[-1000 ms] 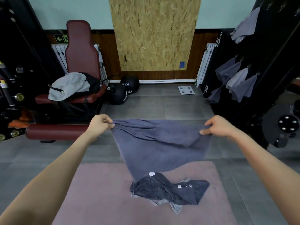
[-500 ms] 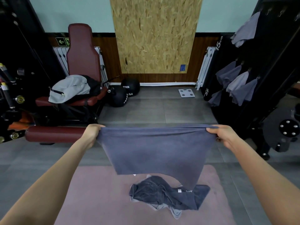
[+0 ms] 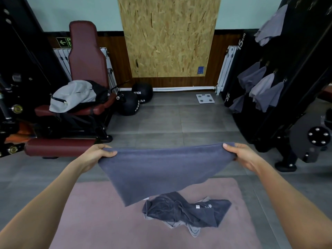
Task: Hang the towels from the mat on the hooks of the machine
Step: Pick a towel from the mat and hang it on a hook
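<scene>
A grey-blue towel [image 3: 161, 169] hangs spread between my hands above the floor. My left hand [image 3: 97, 156] grips its left top corner and my right hand [image 3: 242, 155] grips its right top corner. Below it a pink mat [image 3: 89, 212] carries a crumpled heap of dark and light grey towels [image 3: 185, 211]. On the right, the black machine [image 3: 305, 51] has several grey towels [image 3: 264, 88] hanging from its hooks, with one more towel higher up [image 3: 271, 26].
A dark red padded gym seat [image 3: 84, 56] with a grey bag [image 3: 75, 96] on it stands at the left. Two black medicine balls [image 3: 131, 103] and a white scale [image 3: 205, 98] lie near the back wall. Weight plates [image 3: 312, 139] sit low on the right.
The towel went from bunched and slack to stretched flat between my hands, which moved apart and slightly lower. Its lower edge now hangs just over the heap.
</scene>
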Available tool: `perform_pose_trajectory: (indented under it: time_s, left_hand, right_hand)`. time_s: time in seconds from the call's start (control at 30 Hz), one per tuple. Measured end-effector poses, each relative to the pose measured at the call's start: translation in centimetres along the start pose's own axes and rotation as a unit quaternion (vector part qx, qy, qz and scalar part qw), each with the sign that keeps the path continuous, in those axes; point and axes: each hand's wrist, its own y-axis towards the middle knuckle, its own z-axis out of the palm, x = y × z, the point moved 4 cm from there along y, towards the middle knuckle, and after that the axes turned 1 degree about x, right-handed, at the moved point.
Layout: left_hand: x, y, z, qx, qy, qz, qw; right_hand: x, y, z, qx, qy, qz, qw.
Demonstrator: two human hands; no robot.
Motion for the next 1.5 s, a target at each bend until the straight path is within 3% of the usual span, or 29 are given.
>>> perform_pose_trajectory:
  time_s: [0.17, 0.33, 0.43, 0.7, 0.9, 1.17, 1.4, 1.5]
  left_hand:
    - [0.8, 0.5, -0.3, -0.064, 0.02, -0.04, 0.997]
    - [-0.2, 0.7, 0.9, -0.202, 0.102, -0.089, 0.97]
    - [-0.8, 0.6, 2.8, -0.214, 0.115, -0.105, 0.964]
    - [-1.0, 0.0, 9.4, -0.034, -0.092, -0.125, 0.987]
    - [-2.0, -0.3, 12.3, -0.006, -0.198, -0.099, 0.975]
    - [-3.9, -1.4, 12.6, 0.004, -0.22, -0.101, 0.97]
    - [-5.0, -1.7, 12.2, 0.083, -0.17, -0.128, 0.974]
    - [-5.2, -1.8, 11.2, 0.059, -0.139, -0.112, 0.982]
  right_hand:
    - [-0.2, 0.1, 0.6, -0.022, -0.009, 0.035, 0.999]
    - [-0.7, 1.6, 2.4, -0.187, -0.044, 0.056, 0.98]
    - [-0.8, 2.0, 4.9, -0.214, -0.053, 0.063, 0.973]
    - [-0.2, -0.2, 15.3, -0.066, 0.057, 0.045, 0.995]
    - [1.8, -4.4, 21.1, 0.056, 0.112, 0.01, 0.992]
    - [2.8, -6.2, 23.2, 0.181, 0.049, -0.035, 0.982]
    - [2.3, -7.4, 23.7, 0.216, -0.112, -0.097, 0.965]
    - [1.9, -7.1, 21.6, 0.135, -0.101, -0.134, 0.977]
